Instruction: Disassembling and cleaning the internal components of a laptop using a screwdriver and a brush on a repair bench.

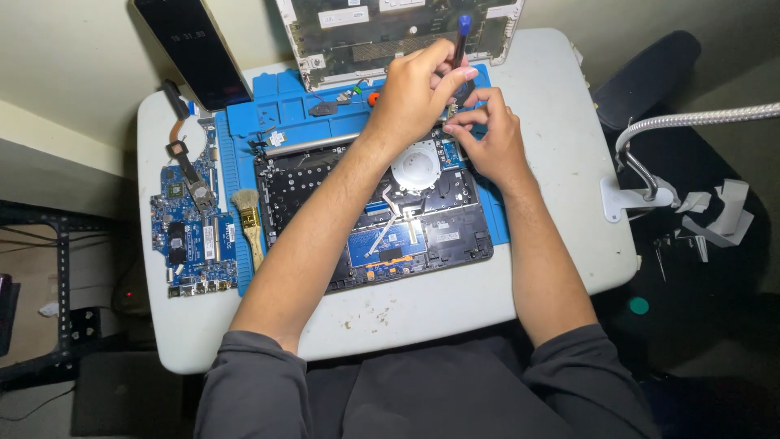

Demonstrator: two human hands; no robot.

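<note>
A blue printed circuit board with a copper heat pipe (191, 232) lies at the table's left edge, a small wooden-handled brush (249, 219) just beside it. On the blue rubber work mat (268, 114) sits the opened black laptop chassis (382, 219), its round fan exposed. The left hand (414, 93) is closed around a blue-handled screwdriver (461, 41), held upright over the chassis's far right corner. The right hand (487, 138) pinches its fingertips at the driver's tip, touching the chassis there
</note>
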